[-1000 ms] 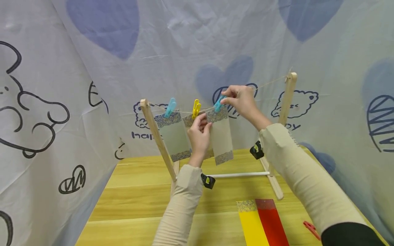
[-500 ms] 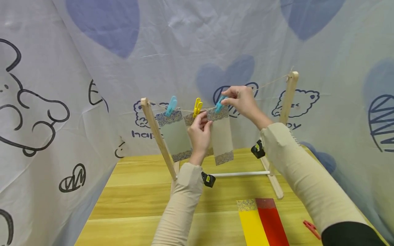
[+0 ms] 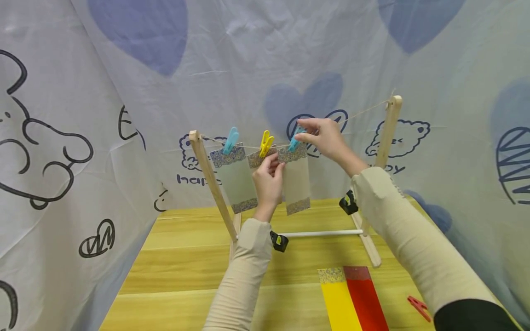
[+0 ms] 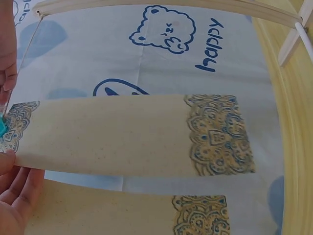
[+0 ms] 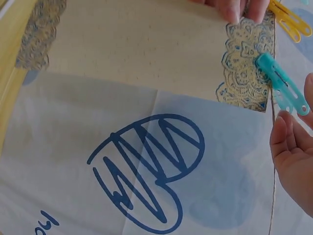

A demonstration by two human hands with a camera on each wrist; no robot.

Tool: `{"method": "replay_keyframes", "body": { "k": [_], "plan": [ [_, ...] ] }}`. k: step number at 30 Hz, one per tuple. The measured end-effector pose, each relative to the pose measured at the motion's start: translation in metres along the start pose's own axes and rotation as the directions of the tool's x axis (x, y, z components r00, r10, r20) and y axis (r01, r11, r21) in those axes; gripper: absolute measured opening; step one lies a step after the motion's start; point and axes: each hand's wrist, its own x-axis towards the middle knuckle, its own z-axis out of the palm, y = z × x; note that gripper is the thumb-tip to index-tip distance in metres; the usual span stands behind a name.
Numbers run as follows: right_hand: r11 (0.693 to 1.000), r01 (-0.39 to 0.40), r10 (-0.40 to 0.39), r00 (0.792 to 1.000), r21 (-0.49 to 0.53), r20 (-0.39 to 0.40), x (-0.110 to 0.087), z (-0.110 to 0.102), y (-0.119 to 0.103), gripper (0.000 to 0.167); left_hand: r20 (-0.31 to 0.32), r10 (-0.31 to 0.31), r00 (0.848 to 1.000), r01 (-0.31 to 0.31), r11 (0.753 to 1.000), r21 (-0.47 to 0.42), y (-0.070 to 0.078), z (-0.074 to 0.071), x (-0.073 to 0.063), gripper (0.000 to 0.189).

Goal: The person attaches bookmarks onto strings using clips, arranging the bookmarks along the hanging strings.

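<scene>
A cream paper strip (image 3: 297, 184) with patterned ends hangs from a string (image 3: 364, 110), held by a blue clothespin (image 3: 296, 140) at its top. My left hand (image 3: 268, 188) pinches the strip's upper left edge, thumb in front and fingers behind in the left wrist view. Around the blue clothespin's spread handles, my right hand (image 3: 329, 140) has its thumb and fingers parted; in the right wrist view they look loose beside it. To the left hang two more strips, a pale green one (image 3: 238, 184) under another blue clothespin (image 3: 231, 140) and one under a yellow clothespin (image 3: 266, 143), mostly behind my left hand.
Wooden posts (image 3: 211, 184) and a white rod (image 3: 323, 234) form the string's stand on the wooden table (image 3: 178, 266). A yellow strip (image 3: 341, 303), a red strip (image 3: 366, 299) and a red clothespin (image 3: 419, 308) lie at front right. Printed cloth hangs behind.
My right thumb and index finger have parted slightly around the blue clothespin. The strip's lower end has swung a little up and left. My left hand stays at its edge.
</scene>
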Motion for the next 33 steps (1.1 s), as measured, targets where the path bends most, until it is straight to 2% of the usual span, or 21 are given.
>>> {"method": "replay_keyframes", "body": {
  "k": [3, 5, 9, 13, 22, 28, 33],
  "plan": [
    [0.999, 0.011, -0.009, 0.999, 0.048, -0.046, -0.002, 0.001, 0.001, 0.04, 0.004, -0.005, 1.0, 0.005, 1.0, 0.019, -0.002, -0.001, -0.002, 0.021],
    [0.996, 0.048, -0.041, 0.995, 0.078, -0.096, -0.004, 0.001, 0.002, 0.037, 0.01, -0.006, 1.0, 0.005, 0.999, 0.035, -0.003, -0.001, -0.004, 0.02],
    [0.98, 0.168, -0.144, 0.969, 0.103, -0.202, -0.008, 0.001, 0.005, 0.029, 0.018, -0.024, 1.0, 0.023, 0.998, 0.058, -0.007, -0.002, -0.009, 0.02],
    [0.968, 0.222, -0.191, 0.952, 0.113, -0.24, -0.015, -0.003, 0.009, 0.025, 0.024, -0.037, 0.999, 0.035, 0.998, 0.052, -0.009, -0.002, -0.013, 0.02],
    [0.965, 0.203, -0.15, 0.947, 0.167, -0.285, -0.046, -0.026, -0.01, 0.021, -0.003, -0.017, 1.0, 0.017, 1.0, 0.021, -0.013, -0.004, -0.024, 0.017],
    [0.955, 0.195, -0.114, 0.937, 0.224, -0.331, -0.063, -0.038, 0.01, 0.02, -0.004, -0.039, 0.999, 0.039, 0.999, 0.026, -0.017, -0.004, -0.033, 0.018],
    [0.956, 0.162, -0.072, 0.938, 0.244, -0.34, -0.081, -0.046, 0.021, 0.021, -0.009, -0.048, 0.999, 0.048, 0.999, 0.015, -0.02, -0.004, -0.042, 0.017]
  ]
}}
